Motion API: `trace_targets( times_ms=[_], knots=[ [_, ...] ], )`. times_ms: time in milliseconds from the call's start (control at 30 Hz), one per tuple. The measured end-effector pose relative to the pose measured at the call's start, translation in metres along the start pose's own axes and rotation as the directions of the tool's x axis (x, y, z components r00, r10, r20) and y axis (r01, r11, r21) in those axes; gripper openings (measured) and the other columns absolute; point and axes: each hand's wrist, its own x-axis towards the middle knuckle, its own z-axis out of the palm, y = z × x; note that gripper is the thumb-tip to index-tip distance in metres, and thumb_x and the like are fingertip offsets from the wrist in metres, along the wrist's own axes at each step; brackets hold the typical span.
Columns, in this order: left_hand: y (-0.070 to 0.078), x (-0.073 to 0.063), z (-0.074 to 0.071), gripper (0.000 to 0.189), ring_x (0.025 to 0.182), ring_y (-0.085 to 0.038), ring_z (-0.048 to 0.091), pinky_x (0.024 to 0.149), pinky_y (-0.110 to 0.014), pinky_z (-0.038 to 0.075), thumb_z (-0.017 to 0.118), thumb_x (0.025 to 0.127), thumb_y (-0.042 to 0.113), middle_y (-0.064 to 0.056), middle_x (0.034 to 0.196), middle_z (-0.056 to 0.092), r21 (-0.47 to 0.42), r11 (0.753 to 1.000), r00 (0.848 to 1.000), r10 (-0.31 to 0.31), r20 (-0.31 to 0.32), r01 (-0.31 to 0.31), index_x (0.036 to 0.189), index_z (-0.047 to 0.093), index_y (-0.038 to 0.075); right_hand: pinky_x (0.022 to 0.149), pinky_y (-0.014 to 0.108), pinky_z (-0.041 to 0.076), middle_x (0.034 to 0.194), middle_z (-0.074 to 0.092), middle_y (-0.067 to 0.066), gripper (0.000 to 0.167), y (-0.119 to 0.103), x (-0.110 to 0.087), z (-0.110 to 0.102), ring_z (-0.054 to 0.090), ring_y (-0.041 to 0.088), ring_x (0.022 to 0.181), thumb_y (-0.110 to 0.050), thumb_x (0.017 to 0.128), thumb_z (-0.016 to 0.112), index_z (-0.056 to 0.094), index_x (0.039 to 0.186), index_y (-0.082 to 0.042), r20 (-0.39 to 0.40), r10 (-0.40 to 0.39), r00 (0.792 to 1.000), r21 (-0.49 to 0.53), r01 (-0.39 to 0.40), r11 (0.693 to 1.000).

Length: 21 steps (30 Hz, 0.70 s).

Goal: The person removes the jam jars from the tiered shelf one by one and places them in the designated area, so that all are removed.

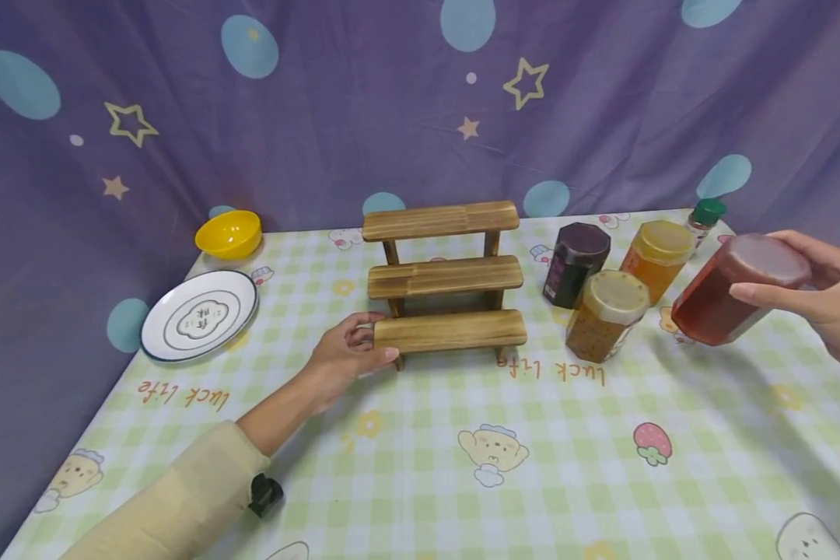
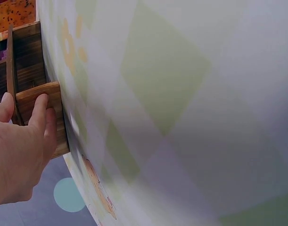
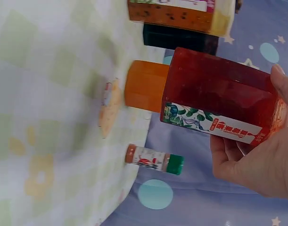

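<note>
My left hand (image 1: 343, 358) grips the left end of the lowest step on a three-tier wooden shelf (image 1: 448, 332), thumb in front and fingers behind. In the left wrist view, its fingers (image 2: 39, 110) lie against the wood. On the right, my right hand (image 1: 826, 299) holds a jar of red jam (image 1: 724, 299) near its lid, tilted and raised over the table. A label with leaves shows on that jar in the right wrist view. Just left of it stand a jar of speckled brown sauce (image 1: 602, 323), a dark jar (image 1: 575, 264) and an orange jar (image 1: 654, 260).
A small green-capped shaker bottle (image 1: 705, 218) stands behind the jars at the back right. At the left lie a white plate (image 1: 164, 330) with a dark rim and a yellow bowl (image 1: 229, 236). A purple curtain (image 1: 392, 101) hangs behind the checked tablecloth (image 1: 406, 467).
</note>
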Motion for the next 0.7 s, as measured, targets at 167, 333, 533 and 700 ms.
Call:
trace_targets(
  times_ms=[167,333,533,700],
  knots=[
    [-0.001,0.001,-0.001,0.063,0.111,-0.024,0.052,0.094,-0.034,0.055,0.073,0.085,0.005,-0.013,0.126,0.043,0.001,1.0,1.0,0.006,0.006,-0.006,0.139,0.041,0.01,0.075,0.009,0.052,0.109,0.064,0.004,0.05,0.008,-0.006,0.002,0.058,0.009,0.094,0.025,0.08,0.06,0.053,0.126,0.007,0.003,0.028,1.0,0.012,-0.028,1.0],
    [-0.001,0.001,0.0,0.063,0.106,-0.023,0.054,0.094,-0.034,0.055,0.073,0.085,0.005,-0.012,0.122,0.045,0.002,1.0,1.0,0.015,0.007,-0.015,0.139,0.041,0.01,0.072,0.005,0.049,0.101,0.066,-0.005,0.049,0.016,-0.011,0.006,0.058,0.002,0.091,0.016,0.081,0.067,0.056,0.125,-0.003,-0.073,0.105,0.992,-0.143,-0.115,0.983],
    [0.0,0.0,0.0,0.063,0.112,-0.025,0.051,0.094,-0.034,0.055,0.073,0.085,0.005,-0.013,0.126,0.043,0.007,1.0,1.0,0.01,0.0,-0.01,0.139,0.041,0.01,0.065,-0.001,0.04,0.135,0.052,-0.016,0.068,0.018,-0.018,0.005,0.044,-0.006,0.11,-0.012,0.084,0.076,0.046,0.143,-0.025,-0.208,0.281,0.937,-0.406,-0.344,0.847],
    [0.0,-0.001,0.0,0.063,0.12,-0.028,0.046,0.094,-0.034,0.055,0.073,0.085,0.004,-0.014,0.13,0.04,0.004,1.0,1.0,0.002,-0.006,-0.002,0.14,0.041,0.011,0.044,0.014,0.036,0.158,0.011,0.004,0.087,0.019,-0.022,0.007,0.045,0.006,0.074,-0.028,0.084,0.076,0.022,0.153,-0.028,-0.233,0.375,0.897,-0.48,-0.441,0.758]
  ],
)
